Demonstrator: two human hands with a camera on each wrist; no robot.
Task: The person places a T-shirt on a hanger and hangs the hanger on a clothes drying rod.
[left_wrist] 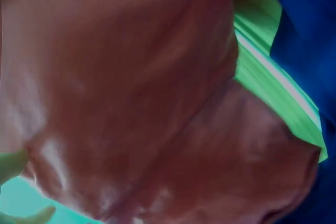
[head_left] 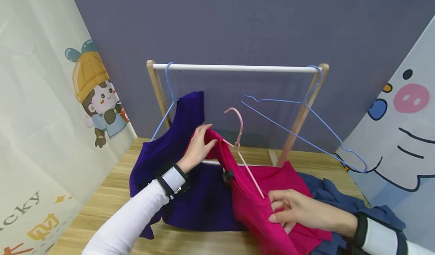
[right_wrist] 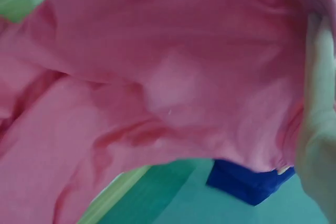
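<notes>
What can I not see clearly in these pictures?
Pink hanger, head view: left end hidden by the red garment.
Red garment, head view: bottom cut off by the lower edge.
Blue cloth, head view: partly covered by the red garment.
Left hand, left wrist view: cut off by the left edge.

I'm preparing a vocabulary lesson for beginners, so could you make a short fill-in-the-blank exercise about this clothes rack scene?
1. The tucked-in hanger, partly inside the red garment, is ____.
2. The right hand holds the red garment, and so does the ____ hand.
3. In the head view, the bare hanger hangs near the ____ end of the white bar.
4. The purple garment is on a ____ hanger.

Missing words: pink; left; right; blue.
</notes>
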